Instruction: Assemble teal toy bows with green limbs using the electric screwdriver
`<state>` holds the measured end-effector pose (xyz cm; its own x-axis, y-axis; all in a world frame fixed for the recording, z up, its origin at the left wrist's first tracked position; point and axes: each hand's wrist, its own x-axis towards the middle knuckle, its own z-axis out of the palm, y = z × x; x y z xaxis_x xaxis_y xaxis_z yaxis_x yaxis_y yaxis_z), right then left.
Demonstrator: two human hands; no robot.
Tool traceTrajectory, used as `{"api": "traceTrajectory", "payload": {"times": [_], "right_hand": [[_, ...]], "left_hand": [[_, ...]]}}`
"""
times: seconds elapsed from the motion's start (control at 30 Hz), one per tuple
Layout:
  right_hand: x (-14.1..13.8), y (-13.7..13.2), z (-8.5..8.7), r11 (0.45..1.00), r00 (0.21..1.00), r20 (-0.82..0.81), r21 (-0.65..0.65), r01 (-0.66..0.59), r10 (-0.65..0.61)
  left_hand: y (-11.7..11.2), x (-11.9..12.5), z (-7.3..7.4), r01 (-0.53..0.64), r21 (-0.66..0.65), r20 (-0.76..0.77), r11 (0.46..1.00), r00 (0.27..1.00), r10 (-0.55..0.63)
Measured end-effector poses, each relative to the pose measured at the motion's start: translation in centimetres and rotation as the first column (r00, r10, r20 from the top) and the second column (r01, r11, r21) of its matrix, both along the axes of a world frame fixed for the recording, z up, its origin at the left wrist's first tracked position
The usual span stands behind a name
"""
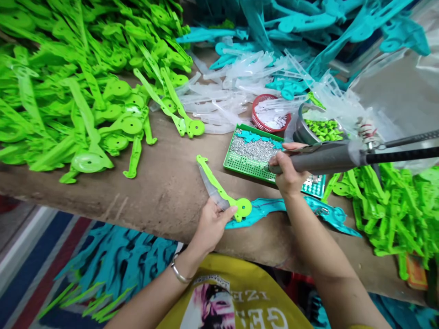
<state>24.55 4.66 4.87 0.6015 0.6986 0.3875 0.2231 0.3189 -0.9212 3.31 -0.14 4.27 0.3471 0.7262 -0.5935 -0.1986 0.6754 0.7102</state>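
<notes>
We took the green tray [240,160] as our landmark; it held small metal bits [252,150] and little blue pieces [252,136]. Just beyond it we saw a red basket [254,117] of white pieces and a metal bowl [297,130] of small green ones. Clear strips [222,109] lay behind the tray, with a blue heap [325,23] farther back. A large green heap [51,100] spread well to its left, and another green pile [380,210] lay to its right.

Our right hand [290,173] was wrapped around a grey driver [325,157], and both blocked part of the tray. The driver lay mostly sideways, its tip pointing left over the tray; whether it touched the bits we could not tell. Our right forearm crossed the blue part [267,208], hiding its middle.

On the tray's near side, toward its left end, our left hand [211,224] pinched a green arm [219,185] with a translucent strip [211,187] along it. The arm's long axis slanted, narrow end away from us and leftward, round end toward us over the blue part, which stretched sideways along the tray's near side.
</notes>
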Motion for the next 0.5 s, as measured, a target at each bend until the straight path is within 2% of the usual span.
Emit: {"api": "traceTrajectory", "payload": {"times": [0.17,0.37,0.5], "right_hand": [[-0.1,0.2,-0.2,0.999,1.000,-0.011,-0.023,0.023,-0.023],[-0.1,0.7,-0.1,1.000,1.000,-0.021,0.005,-0.010,0.010],[-0.3,0.5,1.3,1.000,1.000,-0.025,0.014,-0.008,0.008]], "left_hand": [[0.0,0.1,-0.1,0.004,0.010,0.008,1.000,1.000,-0.004],[-0.1,0.1,-0.5,0.003,0.039,0.001,0.999,1.000,-0.003],[-0.2,0.2,-0.7,0.001,0.030,0.002,1.000,1.000,-0.001]]}}
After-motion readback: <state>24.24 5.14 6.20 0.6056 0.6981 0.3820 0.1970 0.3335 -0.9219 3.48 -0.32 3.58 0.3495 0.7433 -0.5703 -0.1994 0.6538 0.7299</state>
